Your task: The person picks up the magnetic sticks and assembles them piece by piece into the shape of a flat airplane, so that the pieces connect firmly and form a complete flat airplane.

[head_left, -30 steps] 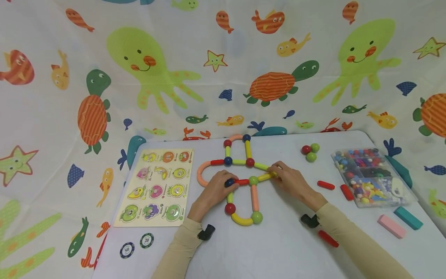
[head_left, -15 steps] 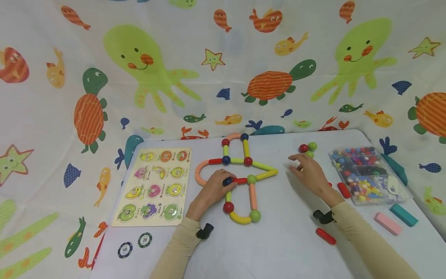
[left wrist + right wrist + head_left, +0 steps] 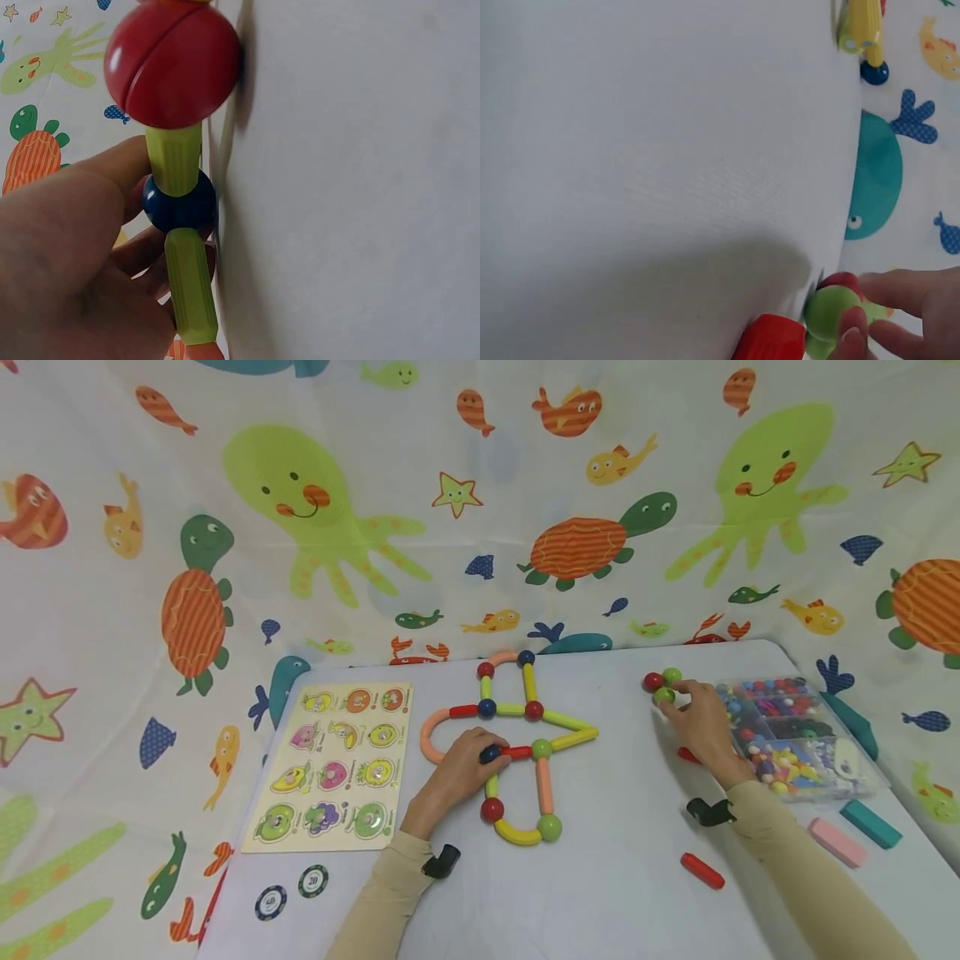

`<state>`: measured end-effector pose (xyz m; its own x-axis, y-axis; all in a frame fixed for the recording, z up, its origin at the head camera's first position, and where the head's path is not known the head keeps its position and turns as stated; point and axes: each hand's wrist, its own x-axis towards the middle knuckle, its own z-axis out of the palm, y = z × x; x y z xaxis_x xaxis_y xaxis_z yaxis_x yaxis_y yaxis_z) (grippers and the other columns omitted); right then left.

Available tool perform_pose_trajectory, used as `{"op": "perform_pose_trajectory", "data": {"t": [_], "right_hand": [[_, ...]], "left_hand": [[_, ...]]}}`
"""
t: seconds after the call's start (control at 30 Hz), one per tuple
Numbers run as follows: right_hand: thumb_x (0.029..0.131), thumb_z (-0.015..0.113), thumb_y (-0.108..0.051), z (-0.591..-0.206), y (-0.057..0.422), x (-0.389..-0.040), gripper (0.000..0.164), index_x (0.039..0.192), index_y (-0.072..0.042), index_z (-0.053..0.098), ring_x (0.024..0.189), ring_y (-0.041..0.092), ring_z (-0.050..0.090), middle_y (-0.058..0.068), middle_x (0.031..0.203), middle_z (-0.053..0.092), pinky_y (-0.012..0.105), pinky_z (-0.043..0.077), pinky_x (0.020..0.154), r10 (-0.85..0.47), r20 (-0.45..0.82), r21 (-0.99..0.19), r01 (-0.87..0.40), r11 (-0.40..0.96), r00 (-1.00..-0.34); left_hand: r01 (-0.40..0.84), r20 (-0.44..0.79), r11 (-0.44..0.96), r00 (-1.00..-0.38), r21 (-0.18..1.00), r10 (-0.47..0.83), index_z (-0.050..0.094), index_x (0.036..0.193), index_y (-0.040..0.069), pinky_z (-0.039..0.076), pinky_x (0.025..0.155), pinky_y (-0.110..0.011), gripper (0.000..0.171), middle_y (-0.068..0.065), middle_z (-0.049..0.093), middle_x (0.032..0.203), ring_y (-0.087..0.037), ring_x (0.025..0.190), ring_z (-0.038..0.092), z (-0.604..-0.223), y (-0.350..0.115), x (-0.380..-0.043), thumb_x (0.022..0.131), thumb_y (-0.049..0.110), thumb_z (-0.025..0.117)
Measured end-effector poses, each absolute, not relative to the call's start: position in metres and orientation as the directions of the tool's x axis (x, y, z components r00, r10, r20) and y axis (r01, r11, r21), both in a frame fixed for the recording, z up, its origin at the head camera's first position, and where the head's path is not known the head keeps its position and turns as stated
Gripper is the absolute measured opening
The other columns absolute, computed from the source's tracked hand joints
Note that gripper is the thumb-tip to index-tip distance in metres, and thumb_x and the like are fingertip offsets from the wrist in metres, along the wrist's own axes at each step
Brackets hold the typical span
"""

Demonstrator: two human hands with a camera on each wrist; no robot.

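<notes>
My left hand grips the blue ball of a figure of magnetic sticks and balls lying on the table. From that ball a red stick runs to a green ball. In the left wrist view, the fingers curl behind the blue ball, which joins two light-green sticks; a red ball is nearest the camera. My right hand is at the loose ball cluster, thumb and index finger pinching the front green ball. A red ball and another green ball touch it.
A divided clear box of beads stands right of the right hand. Red sticks, pink and teal blocks lie nearby. On the left are a fruit puzzle board and two chips. A printed cloth hangs behind.
My right hand has let go of the yellow stick at the figure's right tip and moved right to the loose balls. The left hand has stayed on the blue ball.
</notes>
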<state>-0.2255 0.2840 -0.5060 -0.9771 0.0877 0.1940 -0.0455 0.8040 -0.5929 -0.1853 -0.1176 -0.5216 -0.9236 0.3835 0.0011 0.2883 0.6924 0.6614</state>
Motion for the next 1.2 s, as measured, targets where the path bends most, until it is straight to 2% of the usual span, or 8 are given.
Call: {"op": "perform_pose_trajectory", "data": {"t": [0.33, 0.53, 0.63, 0.83, 0.97, 1.1, 1.2], "right_hand": [[0.095, 0.069, -0.017, -0.509, 0.279, -0.233, 0.038, 0.122, 0.008, 0.061, 0.086, 0.037, 0.059, 0.031, 0.114, 0.059, 0.04, 0.046, 0.07, 0.1, 0.162, -0.565, -0.009, 0.825, -0.982], [0.096, 0.067, -0.015, -0.509, 0.284, -0.234, 0.036, 0.122, 0.008, 0.057, 0.088, 0.036, 0.057, 0.03, 0.116, 0.06, 0.045, 0.046, 0.073, 0.099, 0.132, -0.551, 0.01, 0.834, -0.986], [0.096, 0.068, -0.017, -0.509, 0.284, -0.232, 0.037, 0.121, 0.008, 0.058, 0.086, 0.035, 0.058, 0.03, 0.114, 0.062, 0.043, 0.046, 0.071, 0.086, 0.138, -0.544, -0.003, 0.839, -0.987], [0.095, 0.069, -0.021, -0.511, 0.275, -0.224, 0.042, 0.125, 0.008, 0.058, 0.085, 0.033, 0.064, 0.027, 0.113, 0.063, 0.037, 0.05, 0.067, 0.041, 0.108, -0.535, -0.023, 0.845, -0.993], [0.095, 0.07, -0.02, -0.512, 0.263, -0.217, 0.044, 0.128, 0.007, 0.059, 0.09, 0.033, 0.064, 0.026, 0.115, 0.062, 0.037, 0.053, 0.071, -0.028, 0.066, -0.55, -0.06, 0.833, -0.997], [0.094, 0.073, -0.019, -0.513, 0.25, -0.21, 0.044, 0.129, 0.003, 0.062, 0.093, 0.029, 0.064, 0.02, 0.117, 0.062, 0.034, 0.056, 0.075, -0.123, 0.036, -0.568, -0.122, 0.814, -0.992], [0.092, 0.075, -0.018, -0.512, 0.243, -0.204, 0.042, 0.128, 0.001, 0.063, 0.093, 0.026, 0.065, 0.018, 0.118, 0.062, 0.033, 0.058, 0.078, -0.203, 0.034, -0.586, -0.184, 0.789, -0.979]], "left_hand": [[0.272, -0.009, 0.681, -0.925, 0.68, 0.379, 0.069, 0.124, 0.017, 0.05, 0.101, -0.037, 0.033, 0.001, 0.063, 0.119, -0.016, 0.111, 0.055, -0.519, -0.115, -0.185, 0.097, 0.037, 0.068], [0.324, 0.005, 0.672, -0.902, 0.666, 0.431, 0.069, 0.126, 0.013, 0.05, 0.103, -0.037, 0.035, -0.002, 0.064, 0.124, -0.018, 0.115, 0.058, -0.504, -0.098, -0.193, 0.099, 0.036, 0.066], [0.366, -0.005, 0.688, -0.881, 0.627, 0.474, 0.068, 0.126, 0.013, 0.05, 0.103, -0.036, 0.035, -0.003, 0.065, 0.127, -0.019, 0.118, 0.058, -0.493, -0.084, -0.199, 0.099, 0.035, 0.066], [0.481, -0.027, 0.745, -0.832, 0.462, 0.554, 0.069, 0.127, 0.013, 0.052, 0.096, -0.03, 0.037, -0.002, 0.068, 0.119, -0.016, 0.107, 0.06, -0.485, -0.049, -0.208, 0.098, 0.037, 0.067], [0.492, -0.071, 0.788, -0.831, 0.371, 0.552, 0.068, 0.128, 0.013, 0.05, 0.1, -0.033, 0.04, -0.002, 0.068, 0.119, -0.018, 0.109, 0.059, -0.487, -0.032, -0.209, 0.098, 0.039, 0.067], [0.484, -0.11, 0.803, -0.829, 0.347, 0.548, 0.067, 0.129, 0.012, 0.047, 0.105, -0.037, 0.041, -0.003, 0.067, 0.12, -0.02, 0.11, 0.058, -0.488, -0.022, -0.211, 0.099, 0.039, 0.066], [0.488, -0.121, 0.8, -0.823, 0.349, 0.555, 0.067, 0.13, 0.012, 0.048, 0.103, -0.037, 0.04, -0.004, 0.065, 0.12, -0.019, 0.108, 0.058, -0.49, -0.016, -0.212, 0.1, 0.038, 0.064]]}}
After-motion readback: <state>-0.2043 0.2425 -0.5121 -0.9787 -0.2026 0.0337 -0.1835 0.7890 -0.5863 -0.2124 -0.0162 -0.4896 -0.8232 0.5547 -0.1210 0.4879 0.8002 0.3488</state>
